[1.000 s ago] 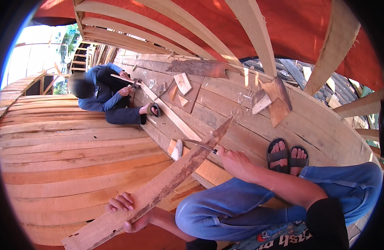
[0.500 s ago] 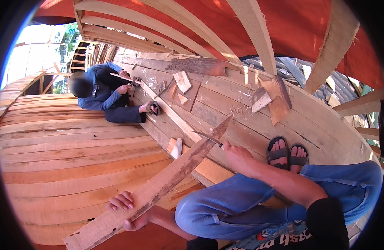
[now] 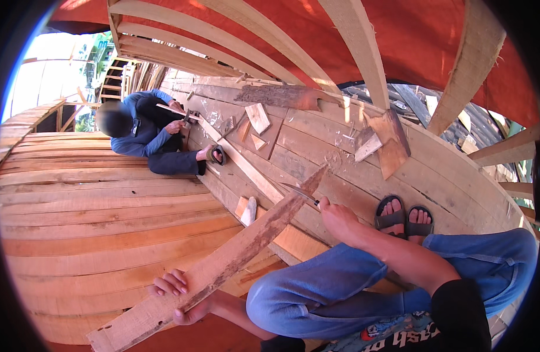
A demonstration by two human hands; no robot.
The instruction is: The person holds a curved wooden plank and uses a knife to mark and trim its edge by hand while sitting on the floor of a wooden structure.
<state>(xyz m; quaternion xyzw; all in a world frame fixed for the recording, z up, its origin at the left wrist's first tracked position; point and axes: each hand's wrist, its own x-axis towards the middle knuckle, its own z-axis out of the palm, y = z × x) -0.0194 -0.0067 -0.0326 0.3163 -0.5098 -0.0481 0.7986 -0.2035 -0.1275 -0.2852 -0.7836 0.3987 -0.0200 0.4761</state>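
A long wooden board (image 3: 232, 251), tapering to a point at its far end, slants up across the view in front of my legs. Rough brown bark runs along its right edge. Near its lower end my left hand (image 3: 179, 293) grips it, fingers over the top and thumb on the near edge. My right hand (image 3: 335, 218) is closed round a knife, its handle mostly hidden in the fist. The curved knife blade (image 3: 300, 191) lies across the board near the pointed end; whether it cuts into the wood I cannot tell.
Another person (image 3: 142, 126) sits at the far left, hands on a long thin strip of wood (image 3: 238, 155). Wood offcuts (image 3: 258, 117) and shavings lie on the plank floor (image 3: 305, 141). A dark bark slab (image 3: 276, 95) rests farther back. Curved wooden ribs (image 3: 364, 53) rise before a red tarp (image 3: 419, 35).
My right hand and the knife have shifted slightly to the right and toward me along the board. The left hand keeps its hold, and the board is almost unmoved.
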